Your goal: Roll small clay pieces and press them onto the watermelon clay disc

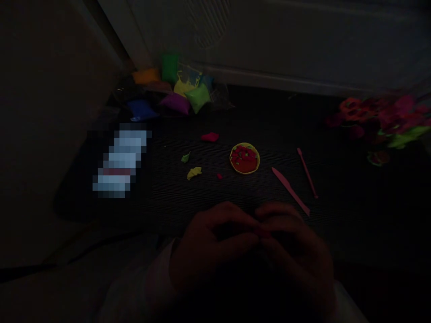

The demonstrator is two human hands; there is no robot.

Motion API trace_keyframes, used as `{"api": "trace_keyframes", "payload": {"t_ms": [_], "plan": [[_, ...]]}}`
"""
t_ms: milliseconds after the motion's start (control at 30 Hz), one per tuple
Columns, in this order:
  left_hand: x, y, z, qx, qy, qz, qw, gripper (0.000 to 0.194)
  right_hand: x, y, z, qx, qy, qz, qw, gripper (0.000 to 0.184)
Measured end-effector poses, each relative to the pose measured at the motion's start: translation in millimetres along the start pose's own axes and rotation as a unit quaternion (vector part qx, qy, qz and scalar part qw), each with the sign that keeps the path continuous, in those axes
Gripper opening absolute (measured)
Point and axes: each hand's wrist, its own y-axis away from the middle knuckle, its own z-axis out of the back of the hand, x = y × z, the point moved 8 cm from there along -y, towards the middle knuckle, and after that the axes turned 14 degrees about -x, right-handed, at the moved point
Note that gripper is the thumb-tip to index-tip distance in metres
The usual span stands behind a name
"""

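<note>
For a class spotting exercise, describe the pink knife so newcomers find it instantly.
On the dark table, find the round, yellow-rimmed piece. Right of it slants the pink knife, broader and nearer that piece than the thin pink rod beyond.

Dish (258,160) rimmed yellow, filled with reds, flecked green; knife (290,190) coloured pink; dark tabletop (168,179) finely striped.

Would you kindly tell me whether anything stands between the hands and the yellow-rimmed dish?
Nothing visible stands between the left hand or right hand, meeting around a red lump, and the dish. The pink knife lies right of that path, the tiny red bit left.
</note>
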Motion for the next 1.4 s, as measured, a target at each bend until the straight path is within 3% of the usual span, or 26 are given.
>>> {"api": "trace_keyframes", "payload": {"t_ms": [100,167,267,367,900,1100,1233,1333,1400], "plan": [[-4.4,-2.3,5.5,-0.054,-0.005,-0.033,0.998,0.008,-5.3,0.4,-0.2,-0.004,0.008,-0.022,1.000,0.011],[-11.2,-2.9,8.5,-0.083,-0.039,-0.090,0.992,0.010,-7.3,-0.3,-0.2,-0.006,0.028,-0.023,0.999,0.012],[-24.6,-0.7,10.1,-0.110,-0.110,-0.201,0.967,0.012,-7.1,-2.2,-0.8,-0.008,0.062,0.000,0.998,0.015],[-29.2,-0.1,9.7,-0.124,-0.164,-0.255,0.945,0.010,-8.2,-4.1,-2.5,-0.003,0.091,0.019,0.996,0.014],[-15.1,-14.8,11.1,-0.123,-0.191,-0.225,0.947,0.011,-13.7,-15.7,-9.5,0.007,0.119,0.044,0.992,0.015],[-16.8,-13.1,10.1,-0.133,-0.229,-0.252,0.931,0.009,-13.4,-13.9,-11.0,0.022,0.163,0.075,0.984,0.015],[-14.7,-14.4,9.4,-0.153,-0.290,-0.263,0.907,0.010,-24.1,-20.5,16.9,-0.021,0.279,0.072,0.957,0.016],[-7.8,-18.3,5.2,-0.142,-0.339,-0.254,0.895,0.013,-51.7,-32.3,59.4,-0.089,0.391,-0.034,0.915,0.022],[-4.1,-19.6,1.4,-0.134,-0.363,-0.255,0.886,0.013,-68.0,-40.0,77.7,-0.087,0.445,-0.074,0.888,0.027]]}}
